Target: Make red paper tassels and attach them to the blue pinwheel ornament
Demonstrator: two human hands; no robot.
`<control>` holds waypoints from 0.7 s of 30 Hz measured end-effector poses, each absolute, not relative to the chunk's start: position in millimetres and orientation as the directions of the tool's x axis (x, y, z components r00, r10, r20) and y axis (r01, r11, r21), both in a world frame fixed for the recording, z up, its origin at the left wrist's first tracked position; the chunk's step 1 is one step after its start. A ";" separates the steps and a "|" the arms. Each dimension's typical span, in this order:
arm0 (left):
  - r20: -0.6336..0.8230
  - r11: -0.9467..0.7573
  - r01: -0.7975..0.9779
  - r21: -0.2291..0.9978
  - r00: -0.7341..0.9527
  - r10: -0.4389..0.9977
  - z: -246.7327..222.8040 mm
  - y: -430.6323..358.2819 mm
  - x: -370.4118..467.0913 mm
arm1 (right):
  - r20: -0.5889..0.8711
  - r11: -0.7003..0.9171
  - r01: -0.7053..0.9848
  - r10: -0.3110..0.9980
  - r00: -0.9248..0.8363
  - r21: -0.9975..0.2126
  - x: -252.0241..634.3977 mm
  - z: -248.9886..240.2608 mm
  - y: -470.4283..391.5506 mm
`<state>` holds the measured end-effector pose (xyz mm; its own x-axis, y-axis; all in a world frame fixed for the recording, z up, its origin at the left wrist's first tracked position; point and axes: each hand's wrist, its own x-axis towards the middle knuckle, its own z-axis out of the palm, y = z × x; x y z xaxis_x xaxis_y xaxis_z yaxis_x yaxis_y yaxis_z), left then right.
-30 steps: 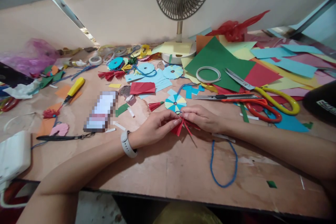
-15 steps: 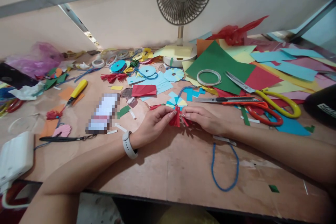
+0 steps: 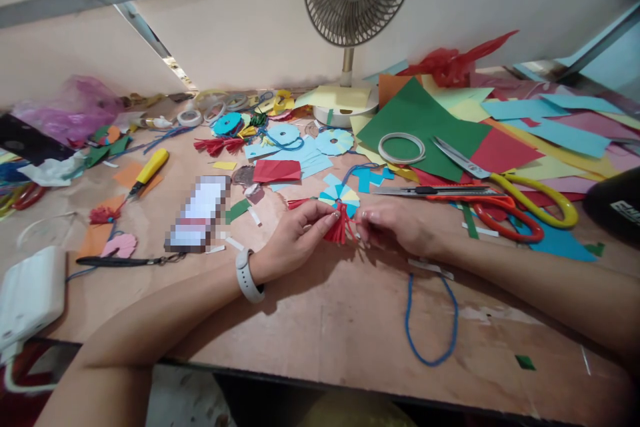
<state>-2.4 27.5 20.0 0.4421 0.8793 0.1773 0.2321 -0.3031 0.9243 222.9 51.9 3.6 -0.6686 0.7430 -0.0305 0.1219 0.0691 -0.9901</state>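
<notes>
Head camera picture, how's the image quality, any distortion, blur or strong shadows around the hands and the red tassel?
Head view: wide-angle bending curves the wall beam and stretches the forearms at the edges; the left hand, right hand and red paper tassel are fairly sharp; soft shadows fall under both arms on the wooden table; one phone-sized rectangle is pixelated; the corners look dim and smeared; no harsh glare.

Bare counter (image 3: pixel 325 320) lies open toward six o'clock of the hands, crossed only by a blue cord loop (image 3: pixel 433 320) at five o'clock. At twelve the pinwheel (image 3: pixel 340 197) and paper scraps crowd in; at two the scissors (image 3: pixel 505 203) and knife (image 3: pixel 435 191) block; at nine sits a phone (image 3: pixel 199 213).
</notes>
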 end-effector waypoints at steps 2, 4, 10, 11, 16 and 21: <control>0.110 -0.188 0.119 0.975 0.475 0.873 19.4 26.0 -2.6 | -0.004 0.056 0.090 0.825 -0.565 -0.994 223.2 -0.5 55.6; 0.044 -0.057 0.010 0.998 0.506 0.861 19.2 24.4 -2.8 | 0.044 0.081 0.050 0.855 -0.518 -0.995 221.8 -4.2 56.7; -0.107 0.256 -0.159 0.954 0.617 0.779 22.5 23.8 -2.5 | 0.423 0.458 -0.013 0.811 -0.404 -0.889 219.2 -6.2 51.7; -0.111 0.282 -0.177 0.943 0.631 0.767 22.3 24.3 -2.6 | 0.471 0.515 -0.014 0.773 -0.425 -0.857 219.6 -5.5 51.2; -0.137 0.400 -0.236 0.886 0.691 0.710 17.4 24.9 -3.4 | 0.540 0.622 -0.050 0.635 -0.553 -0.782 219.1 -3.4 47.5; -0.125 0.461 -0.258 0.849 0.750 0.650 15.5 23.5 -1.9 | 0.570 0.625 -0.113 0.603 -0.558 -0.772 214.3 -4.7 42.5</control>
<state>-1.9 23.5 15.5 0.7495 0.6500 -0.1254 -0.2577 0.4610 0.8492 214.3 42.5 -4.7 -0.5577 0.6031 0.5703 -0.1135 0.6253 -0.7721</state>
